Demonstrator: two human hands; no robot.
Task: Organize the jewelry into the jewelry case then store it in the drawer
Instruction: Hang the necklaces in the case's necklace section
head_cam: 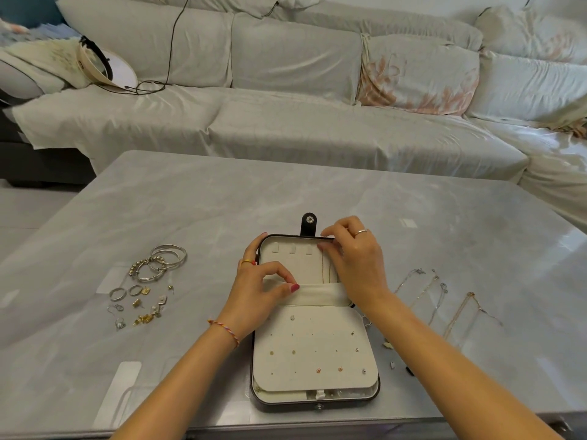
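Both hands are working over the open dark-brown jewelry case with cream lining [317,347], which is lying flat near the front edge of the grey glossy table [197,211]. My left hand [257,290] is curling in, thumb and forefinger pinching the cream fabric band [317,295] that crosses the middle of the case. My right hand [352,262] is reaching to the far right corner of the lid, fingertips pinching at the top of a thin gold chain necklace [323,268] that's hanging down the lining. Small stud earrings [319,370] are sitting in the near panel's holes. Left of the case, silver bangles [163,260] plus loose rings and gold earrings [139,308] are waiting; to the right, more fine chain necklaces [444,300] are lying stretched out. A pale covered sofa [301,90] is sitting beyond the table.
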